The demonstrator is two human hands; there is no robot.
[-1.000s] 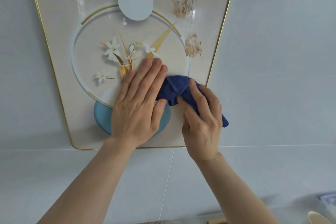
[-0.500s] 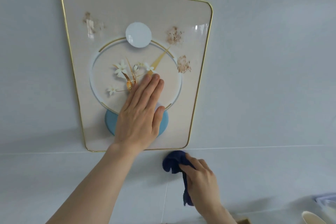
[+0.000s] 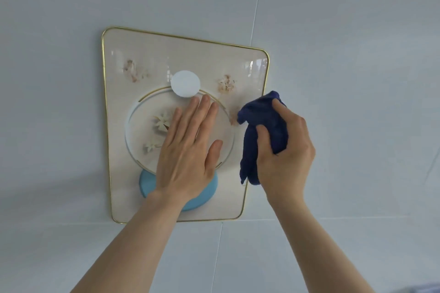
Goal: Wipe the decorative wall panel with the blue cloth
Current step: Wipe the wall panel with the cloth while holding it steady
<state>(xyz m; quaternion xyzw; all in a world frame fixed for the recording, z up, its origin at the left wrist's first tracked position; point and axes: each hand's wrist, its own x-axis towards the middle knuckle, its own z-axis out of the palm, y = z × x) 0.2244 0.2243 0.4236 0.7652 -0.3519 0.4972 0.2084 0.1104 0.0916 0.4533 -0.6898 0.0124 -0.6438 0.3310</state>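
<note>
fingers (image 3: 276, 108) of r hand (image 3: 285, 157) clamp blue cloth (image 3: 262, 119) at panel (image 3: 133, 195); l hand (image 3: 185, 154) flat, splayed.

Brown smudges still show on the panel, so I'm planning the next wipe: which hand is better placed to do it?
The right hand: it already grips the blue cloth, bunched against the smudge by the panel's right edge. The left hand lies flat and empty on the middle, seemingly steadying it.

Single head view, close, facing the wall panel (image 3: 147, 59).
</note>
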